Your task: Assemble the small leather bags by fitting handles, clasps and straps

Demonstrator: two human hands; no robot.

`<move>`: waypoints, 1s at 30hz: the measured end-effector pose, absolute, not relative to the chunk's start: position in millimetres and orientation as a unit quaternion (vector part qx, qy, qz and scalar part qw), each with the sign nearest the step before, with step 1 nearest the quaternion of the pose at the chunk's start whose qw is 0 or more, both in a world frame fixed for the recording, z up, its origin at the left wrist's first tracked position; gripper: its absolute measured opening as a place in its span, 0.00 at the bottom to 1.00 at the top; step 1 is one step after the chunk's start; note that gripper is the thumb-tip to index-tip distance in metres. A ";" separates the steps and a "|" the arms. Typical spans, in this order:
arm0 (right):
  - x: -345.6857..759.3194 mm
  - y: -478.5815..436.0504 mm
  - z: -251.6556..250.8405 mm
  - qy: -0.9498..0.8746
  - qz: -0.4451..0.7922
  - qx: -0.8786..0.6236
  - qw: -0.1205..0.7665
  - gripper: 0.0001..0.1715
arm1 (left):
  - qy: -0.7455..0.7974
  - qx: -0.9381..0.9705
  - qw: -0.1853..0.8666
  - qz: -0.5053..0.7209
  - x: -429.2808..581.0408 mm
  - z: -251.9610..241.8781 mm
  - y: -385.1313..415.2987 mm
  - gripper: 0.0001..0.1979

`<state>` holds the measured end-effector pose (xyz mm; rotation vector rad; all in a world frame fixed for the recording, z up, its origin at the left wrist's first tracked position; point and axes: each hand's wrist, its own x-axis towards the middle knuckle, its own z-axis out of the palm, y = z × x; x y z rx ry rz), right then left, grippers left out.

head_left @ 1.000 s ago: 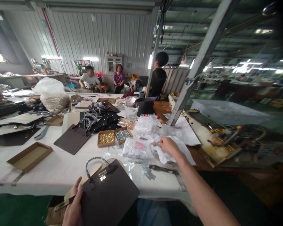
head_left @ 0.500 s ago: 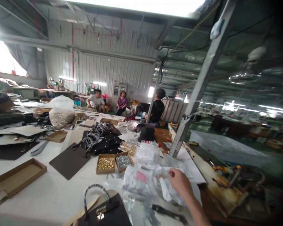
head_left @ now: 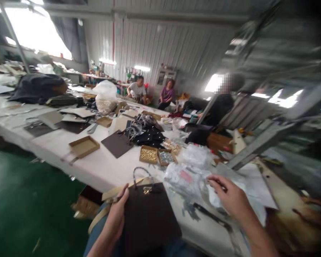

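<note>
at the far left, a heap of dark cloth (head_left: 37, 87) lies on the white-covered table (head_left: 117, 169), and nearer there is a shallow cardboard tray (head_left: 84, 145). to the right of this, a flat brown panel (head_left: 117, 144) rests on the cover. in the near middle, the left hand (head_left: 117, 212) is gripping the left edge of a dark brown bag panel (head_left: 151, 217), which is in front of the near table edge, with its arched handle (head_left: 134, 175) toward the table and its gold-coloured clasp (head_left: 147, 191) facing up. for good work, i think this grip should be firm but only at the edge, so the smooth face gets no marks and the clasp stays free. farther, gold-coloured fittings (head_left: 149, 154) and silver-coloured fittings (head_left: 166, 157) fill two small cardboard boxes (head_left: 148, 162). on the right, the right hand (head_left: 230, 194) has thumb and fingers drawn together beside a clear plastic bag (head_left: 176, 182) with a pink label (head_left: 186, 176); i cannot tell whether something small is between them. fingertips alone would be best here, because dragging the thin plastic could scatter small pieces. a black-handled tool (head_left: 209, 211) lies near this hand, so the wrist should pass above it carefully.
</note>
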<state>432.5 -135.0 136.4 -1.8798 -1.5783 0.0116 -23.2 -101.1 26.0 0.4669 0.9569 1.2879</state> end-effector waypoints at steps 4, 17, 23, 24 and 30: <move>303.9 -139.4 124.6 -0.725 0.113 -0.605 0.310 0.14 | 0.380 0.221 0.698 0.566 -27.1 13.5 -114.3 0.25; 155.8 -136.8 76.0 -0.792 0.127 -0.551 0.232 0.14 | 0.348 0.240 0.680 0.599 -27.9 22.3 -128.7 0.24; 143.5 -131.6 61.1 -0.769 0.175 -0.543 0.289 0.18 | 0.396 0.222 0.656 0.602 -21.9 5.0 -128.1 0.27; 142.2 -131.4 60.8 -0.764 0.190 -0.540 0.299 0.19 | 0.398 0.213 0.663 0.597 -21.4 3.1 -128.3 0.28; 141.5 -132.8 55.4 -0.707 0.282 -0.558 0.332 0.25 | 0.402 0.231 0.657 0.595 -21.9 3.2 -127.6 0.28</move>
